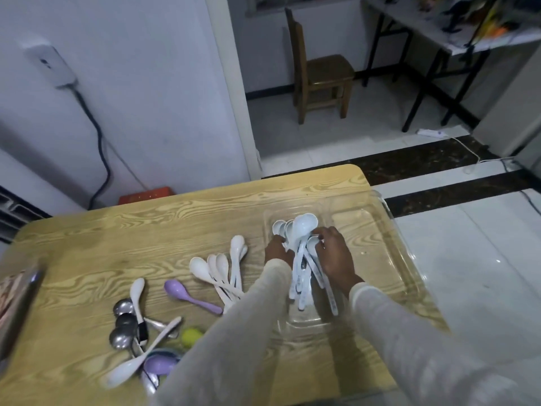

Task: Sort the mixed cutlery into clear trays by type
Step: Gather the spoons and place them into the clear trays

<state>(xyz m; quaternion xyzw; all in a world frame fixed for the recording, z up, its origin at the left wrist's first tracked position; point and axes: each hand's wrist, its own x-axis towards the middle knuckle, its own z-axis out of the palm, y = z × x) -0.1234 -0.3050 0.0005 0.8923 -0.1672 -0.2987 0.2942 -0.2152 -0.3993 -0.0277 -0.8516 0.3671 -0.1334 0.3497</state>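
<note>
A clear tray (389,253) lies on the right side of the wooden table (140,230). Its left compartment holds a bundle of white soup spoons (303,227). My left hand (276,250) and my right hand (336,259) flank this bundle, fingers curled against the spoon handles. To the left of the tray, several white spoons (222,268) fan out on the table, with a purple spoon (190,297) beside them. A mixed heap of metal spoons (124,320), white spoons, another purple spoon (159,364) and a yellow-green spoon (191,335) lies at the front left.
A shiny metal object (17,303) sits at the table's left edge. A red stool (146,194) stands behind the table by the wall. A wooden chair (319,71) and a folding table (439,39) stand farther back on the tiled floor.
</note>
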